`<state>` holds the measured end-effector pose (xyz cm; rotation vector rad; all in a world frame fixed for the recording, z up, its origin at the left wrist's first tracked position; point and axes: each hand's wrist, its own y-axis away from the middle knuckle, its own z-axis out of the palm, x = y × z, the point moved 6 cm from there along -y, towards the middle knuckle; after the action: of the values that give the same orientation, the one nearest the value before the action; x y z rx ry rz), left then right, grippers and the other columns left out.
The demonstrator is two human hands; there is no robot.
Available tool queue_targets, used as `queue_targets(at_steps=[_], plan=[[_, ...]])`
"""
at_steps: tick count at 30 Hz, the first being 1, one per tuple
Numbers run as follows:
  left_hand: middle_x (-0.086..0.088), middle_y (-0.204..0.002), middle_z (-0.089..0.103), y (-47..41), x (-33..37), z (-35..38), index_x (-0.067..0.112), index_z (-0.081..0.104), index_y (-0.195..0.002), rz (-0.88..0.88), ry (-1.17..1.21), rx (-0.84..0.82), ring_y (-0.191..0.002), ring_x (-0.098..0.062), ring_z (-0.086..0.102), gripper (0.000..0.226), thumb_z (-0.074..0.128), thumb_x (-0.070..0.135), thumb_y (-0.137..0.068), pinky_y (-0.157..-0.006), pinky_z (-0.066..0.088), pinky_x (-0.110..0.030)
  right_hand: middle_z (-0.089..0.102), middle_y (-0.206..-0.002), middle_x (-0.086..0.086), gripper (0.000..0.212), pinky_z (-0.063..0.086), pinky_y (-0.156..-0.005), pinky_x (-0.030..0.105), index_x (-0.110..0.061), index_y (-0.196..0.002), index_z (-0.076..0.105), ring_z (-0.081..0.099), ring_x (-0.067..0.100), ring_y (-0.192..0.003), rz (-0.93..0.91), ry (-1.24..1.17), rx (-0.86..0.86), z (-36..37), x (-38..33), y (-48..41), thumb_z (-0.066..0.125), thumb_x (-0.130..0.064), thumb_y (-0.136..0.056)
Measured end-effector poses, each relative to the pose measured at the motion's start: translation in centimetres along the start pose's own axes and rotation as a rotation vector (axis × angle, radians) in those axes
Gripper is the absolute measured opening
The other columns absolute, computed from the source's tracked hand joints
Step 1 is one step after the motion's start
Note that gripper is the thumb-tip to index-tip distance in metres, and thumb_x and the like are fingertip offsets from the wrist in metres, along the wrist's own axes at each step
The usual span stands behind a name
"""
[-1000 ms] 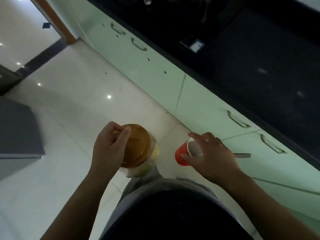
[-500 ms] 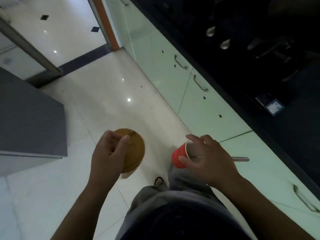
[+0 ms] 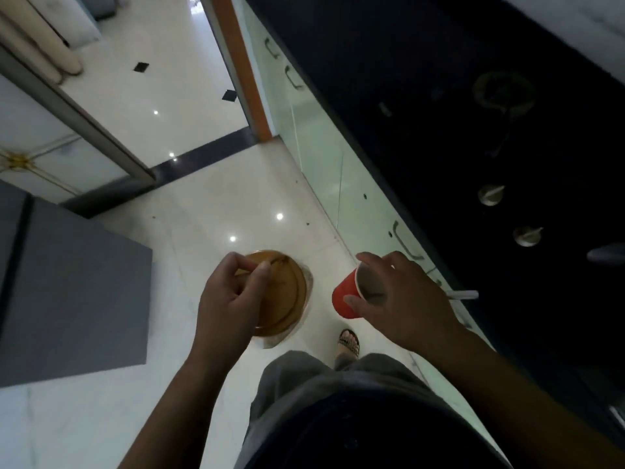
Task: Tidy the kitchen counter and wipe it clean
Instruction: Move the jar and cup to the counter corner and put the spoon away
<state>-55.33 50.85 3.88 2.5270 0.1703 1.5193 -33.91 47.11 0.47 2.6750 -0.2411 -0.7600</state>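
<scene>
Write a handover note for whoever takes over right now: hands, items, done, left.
Left hand: grips the brown-lidded jar from above, over the floor.
Right hand: grips the red cup at its rim, beside the cabinets; a pale utensil handle sticks out behind it.
Done: both are off the dark counter.
Left: put them away, then wipe the counter; no cloth in view.

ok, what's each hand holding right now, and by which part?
Left hand grips the brown-lidded jar from above, at the lid. Right hand holds the red cup by its rim.
</scene>
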Motion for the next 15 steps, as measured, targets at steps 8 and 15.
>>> queue_targets(at_steps=[8, 15], plan=[[-0.001, -0.093, 0.064, -16.2, 8.1, 0.7, 0.027, 0.053, -0.082, 0.104, 0.006, 0.017, -0.085, -0.02, 0.06, 0.016, 0.055, 0.042, -0.083, -0.061, 0.051, -0.031, 0.038, -0.139, -0.003, 0.071, 0.039, -0.097, 0.033, -0.035, -0.139, 0.027, 0.04, 0.018, -0.125, 0.058, -0.03, 0.084, -6.8, -0.7, -12.7, 0.055, -0.061, -0.078], [-0.001, -0.102, 0.062, -32.4, 13.0, 2.4, 0.025, 0.054, -0.09, 0.154, -0.051, -0.176, -0.09, -0.024, 0.061, 0.011, 0.054, 0.036, -0.089, -0.063, 0.052, -0.029, 0.04, -0.136, -0.002, 0.072, 0.041, -0.093, 0.036, -0.035, -0.138, 0.028, 0.041, 0.019, -0.121, 0.197, -0.088, 0.211, -12.0, -2.4, -25.5, 0.057, -0.06, -0.077]])
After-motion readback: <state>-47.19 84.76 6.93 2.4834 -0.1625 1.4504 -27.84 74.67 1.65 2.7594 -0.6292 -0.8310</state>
